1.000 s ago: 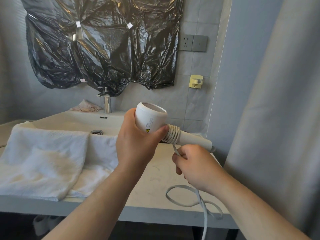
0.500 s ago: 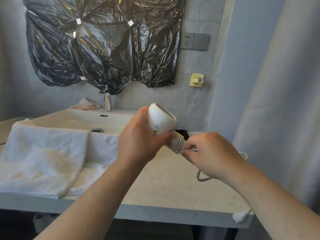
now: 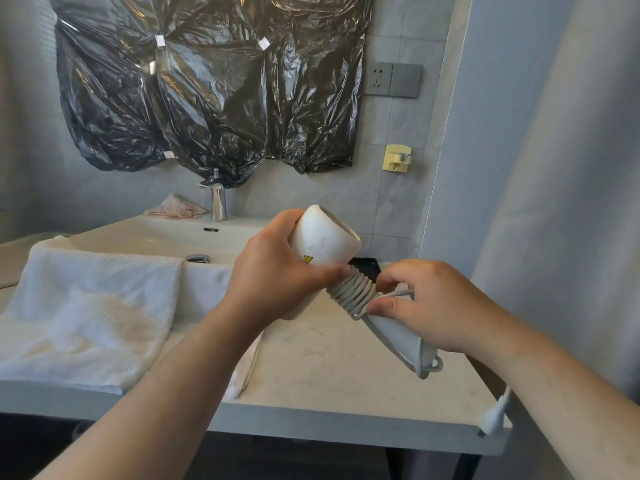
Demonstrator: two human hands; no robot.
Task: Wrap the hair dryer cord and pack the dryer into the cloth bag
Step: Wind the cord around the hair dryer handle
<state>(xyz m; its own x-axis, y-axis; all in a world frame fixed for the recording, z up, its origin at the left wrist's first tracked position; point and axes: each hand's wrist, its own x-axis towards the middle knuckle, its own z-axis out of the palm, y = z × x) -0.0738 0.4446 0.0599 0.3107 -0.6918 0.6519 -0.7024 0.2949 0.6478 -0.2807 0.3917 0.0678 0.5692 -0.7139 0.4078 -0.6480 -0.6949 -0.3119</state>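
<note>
Hair dryer (image 3: 325, 242), one, is held above the countertop (image 3: 329, 368) by two hands. The left hand (image 3: 277, 268) grips its barrel; the right hand (image 3: 433, 303) pinches the cord (image 3: 353, 292), wound roughly seven turns round the handle.

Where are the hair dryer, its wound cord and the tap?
hair dryer (image 3: 325, 240): head view, on the side of its white barrel.
wound cord (image 3: 353, 294): head view, on the coils round the handle.
tap (image 3: 218, 204): head view, on its chrome body.
</note>
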